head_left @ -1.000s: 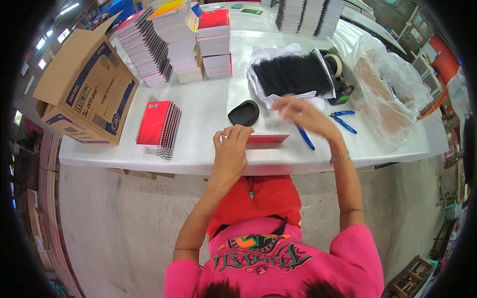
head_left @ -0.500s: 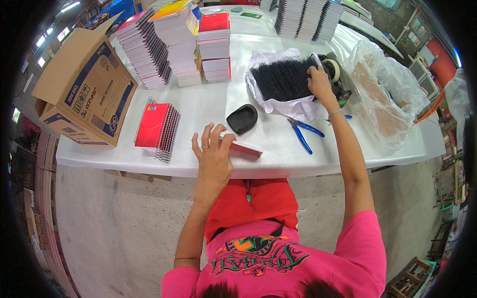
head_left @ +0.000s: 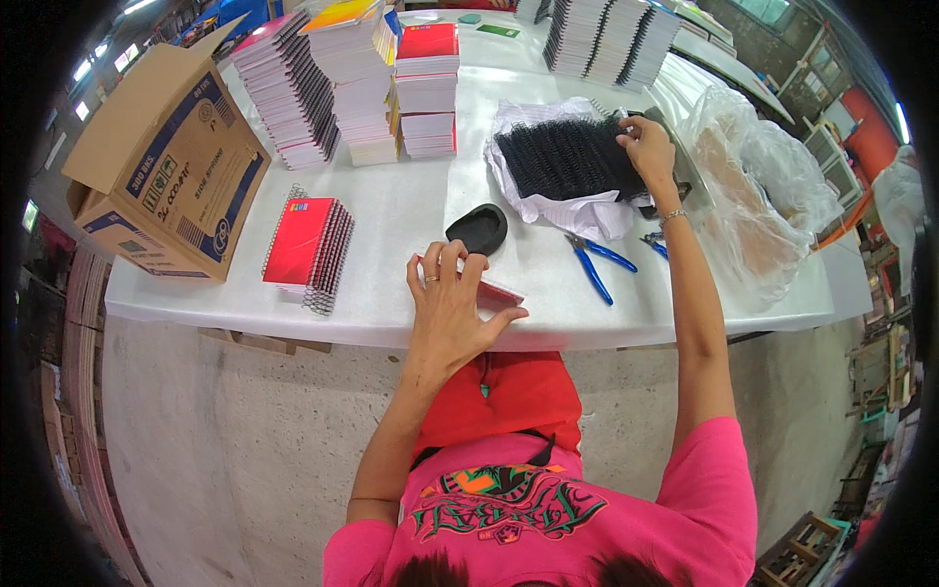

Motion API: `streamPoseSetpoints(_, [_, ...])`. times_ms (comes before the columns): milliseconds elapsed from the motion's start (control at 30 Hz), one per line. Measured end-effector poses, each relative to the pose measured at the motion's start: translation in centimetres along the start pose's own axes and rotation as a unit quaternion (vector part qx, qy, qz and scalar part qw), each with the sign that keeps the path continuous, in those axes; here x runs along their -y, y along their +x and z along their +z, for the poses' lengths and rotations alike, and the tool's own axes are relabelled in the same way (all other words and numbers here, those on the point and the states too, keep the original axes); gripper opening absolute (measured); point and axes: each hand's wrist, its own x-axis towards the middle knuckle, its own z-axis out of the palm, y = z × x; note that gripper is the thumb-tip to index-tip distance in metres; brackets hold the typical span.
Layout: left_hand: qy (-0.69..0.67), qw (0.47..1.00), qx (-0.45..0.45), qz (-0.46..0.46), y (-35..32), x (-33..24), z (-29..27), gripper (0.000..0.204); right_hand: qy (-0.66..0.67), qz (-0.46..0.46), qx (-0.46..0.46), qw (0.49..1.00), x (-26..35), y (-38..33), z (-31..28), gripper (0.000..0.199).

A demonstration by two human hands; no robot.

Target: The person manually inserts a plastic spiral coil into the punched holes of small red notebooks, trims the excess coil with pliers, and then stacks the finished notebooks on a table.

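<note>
Notebook under the hand: here it is, a thin red-and-white paper notebook [head_left: 504,292], centre frame near the table's front edge, mostly covered, so whether it has a coil I can't tell.
Left hand: the left hand [head_left: 448,298] arches over it, thumb splayed to the right; whether the fingers grip it, I can't tell.
Black mould: a rounded, hollow black dish [head_left: 477,230] sits just beyond those fingertips.
Coil pile: right of centre, a thick bed of black spiral coils [head_left: 558,157] lies on crumpled white paper [head_left: 592,215], plenty unused.
Right hand: over at the pile's right edge, the right hand [head_left: 649,152] has its fingers bent inward; a coil between them? Can't tell.
Cutters: blue-handled metal pliers [head_left: 589,269] lie open below the pile, another blue-handled pair [head_left: 655,247] partly behind the forearm.
Done: left of centre, a short stack of red-covered notebooks [head_left: 308,245] shows coils along its edges.
Uncoiled side: a tall red-topped paper stack [head_left: 427,88], top centre, shows no coils facing us.
Box: upper left, an open brown cardboard carton [head_left: 176,186].
</note>
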Motion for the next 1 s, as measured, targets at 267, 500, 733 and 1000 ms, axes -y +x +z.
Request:
streamPoseSetpoints(267, [-0.029,0.995,-0.094,-0.018,0.8,-0.7,2.0,0.061,0.086,-0.078,-0.061,0.991,-1.1,-0.7,-0.3,0.023])
streamPoseSetpoints(500, [-0.01,0.995,-0.091,-0.027,1.0,-0.7,2.1,0.049,0.33,0.009,0.092,0.939,4.1,-4.1,-3.2,0.04])
streamPoseSetpoints(733, [0.009,0.995,-0.097,-0.036,1.1,-0.7,3.1,0.047,0.329,-0.14,0.237,0.903,8.6,-12.8,-5.1,0.032])
streamPoseSetpoints(1000, [0.008,0.994,-0.1,-0.043,1.2,-0.9,3.0,0.048,0.317,-0.087,0.263,0.907,10.2,-17.7,-6.0,0.028])
